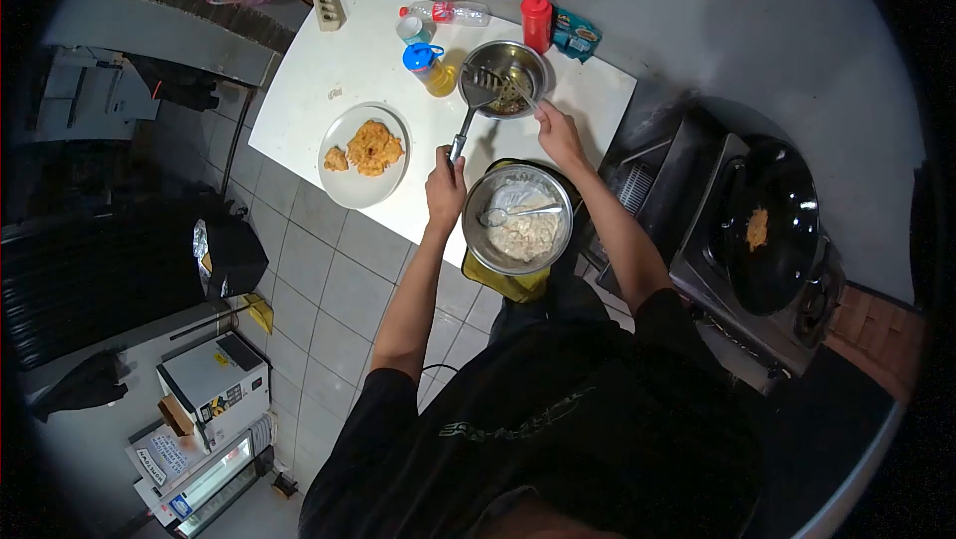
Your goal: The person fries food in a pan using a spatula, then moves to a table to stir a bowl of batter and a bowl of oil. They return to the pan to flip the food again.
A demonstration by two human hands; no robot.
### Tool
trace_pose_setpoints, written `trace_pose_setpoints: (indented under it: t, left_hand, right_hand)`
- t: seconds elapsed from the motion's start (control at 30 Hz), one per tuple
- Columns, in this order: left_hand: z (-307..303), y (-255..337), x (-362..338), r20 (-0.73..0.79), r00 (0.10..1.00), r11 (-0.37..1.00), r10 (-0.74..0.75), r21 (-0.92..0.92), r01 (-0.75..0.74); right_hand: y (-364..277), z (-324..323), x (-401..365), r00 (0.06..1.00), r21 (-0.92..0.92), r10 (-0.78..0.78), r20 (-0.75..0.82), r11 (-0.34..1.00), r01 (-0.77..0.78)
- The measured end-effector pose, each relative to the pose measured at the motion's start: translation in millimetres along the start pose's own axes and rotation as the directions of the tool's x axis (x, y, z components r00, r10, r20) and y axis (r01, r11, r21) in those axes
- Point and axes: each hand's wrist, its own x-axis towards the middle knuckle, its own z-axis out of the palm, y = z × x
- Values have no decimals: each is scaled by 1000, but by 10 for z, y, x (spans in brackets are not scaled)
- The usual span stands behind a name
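Observation:
My left hand (445, 184) is closed round the handle of a slotted spatula (481, 87). The spatula's black head lies over the left side of a steel bowl (541, 66) with yellowish liquid in it. My right hand (560, 133) is closed on the end of a thin metal utensil (522, 94) that reaches into this bowl; its tip is too blurred to name. Nearer my body, a second steel bowl (569, 230) contains pale batter (526, 237) and a metal whisk (533, 211).
A white plate (344, 196) with fried pieces (374, 148) is on the table's left. An oil bottle (438, 76), red squeeze bottle (536, 23) and clear plastic bottle (448, 12) stand or lie behind. Right, a black wok (782, 265) on the stove holds one browned piece (757, 227).

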Motion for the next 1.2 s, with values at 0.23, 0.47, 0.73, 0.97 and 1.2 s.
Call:
trace_pose_setpoints:
  t: [0.23, 0.47, 0.73, 0.97, 1.2]
  left_hand:
    - [-25, -30, -5, -14, 1000, 997, 14, -78, -15]
    - [-12, 155, -63, 41, 985, 960, -166, -222, 171]
    - [-43, 184, -85, 81, 996, 904, -28, -423, 60]
    - [-390, 448, -323, 494, 863, 587, -102, -671, 453]
    - [-371, 1129, -587, 733, 677, 381, 62, -644, 663]
  right_hand:
    - [161, -33, -14, 986, -41, 156, -49, 986, -159]
    - [297, 275, 224, 975, -197, 224, 9, 956, -218]
    - [-11, -44, 62, 958, -496, -56, -280, 863, -95]
    - [-570, -878, -908, 930, -137, -159, -332, 983, 119]
    - [-750, -1122, -2289, 984, -36, 76, -162, 996, -83]
